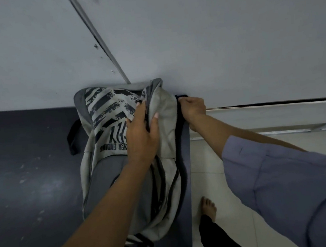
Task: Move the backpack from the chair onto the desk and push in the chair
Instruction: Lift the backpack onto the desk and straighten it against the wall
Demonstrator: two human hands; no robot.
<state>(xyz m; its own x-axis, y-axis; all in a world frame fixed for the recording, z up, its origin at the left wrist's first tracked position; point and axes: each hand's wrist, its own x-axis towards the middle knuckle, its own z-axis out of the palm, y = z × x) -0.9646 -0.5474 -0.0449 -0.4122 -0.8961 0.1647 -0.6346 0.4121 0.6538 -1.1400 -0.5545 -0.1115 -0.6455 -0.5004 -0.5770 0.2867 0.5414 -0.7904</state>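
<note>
A grey backpack (107, 128) with black stripes and lettering lies flat on the dark desk (28, 176), its top end against the wall. My left hand (142, 131) presses on the bag's upper middle, fingers curled over a zipper fold. My right hand (192, 106) is at the bag's right edge, closed on a black strap (180, 111) near the desk's right edge. The chair is out of view.
A grey wall (209, 39) with a diagonal metal strip (98, 38) rises behind the desk. Right of the desk is pale tiled floor (203, 163), where my bare foot (209, 208) stands. A loose black strap (73, 138) sticks out on the bag's left.
</note>
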